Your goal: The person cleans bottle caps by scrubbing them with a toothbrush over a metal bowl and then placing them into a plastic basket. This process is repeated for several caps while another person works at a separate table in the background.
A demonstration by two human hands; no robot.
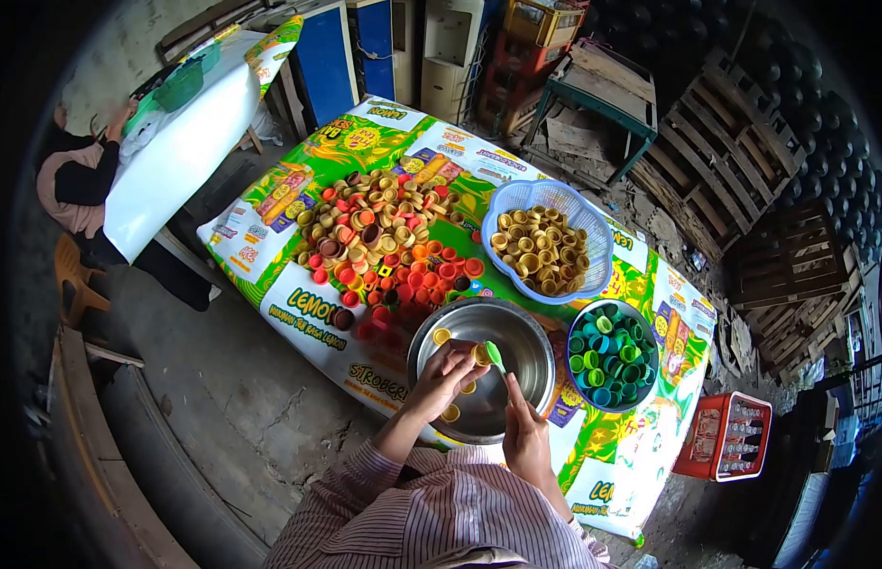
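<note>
While the left hand (445, 376) pinches a yellow cap (480, 355) between thumb and fingers near the centre of the frame, the right hand (527, 438) grips a small green tool (495, 357) just to the right of it. The tool's upper end is right beside the cap; whether the two touch I cannot tell. Both hands are over a steel bowl (533, 353), low in the middle of the frame, where a few loose caps (450, 413) lie against the metal.

Above the bowl, to the right of centre, a blue basket (597, 232) holds many tan caps (541, 248). Below that basket, farther right, a dark bowl (642, 324) is filled with green and blue caps (607, 356). Left of the basket, a heap of tan and red caps (389, 213) spreads over the table (294, 284), the red ones mostly toward its lower right edge.

At the upper left of the frame, another person (73, 185) sits by a white-covered table (180, 156) bearing a green basket (180, 85). A red crate (695, 450) stands on the floor at the lower right.
</note>
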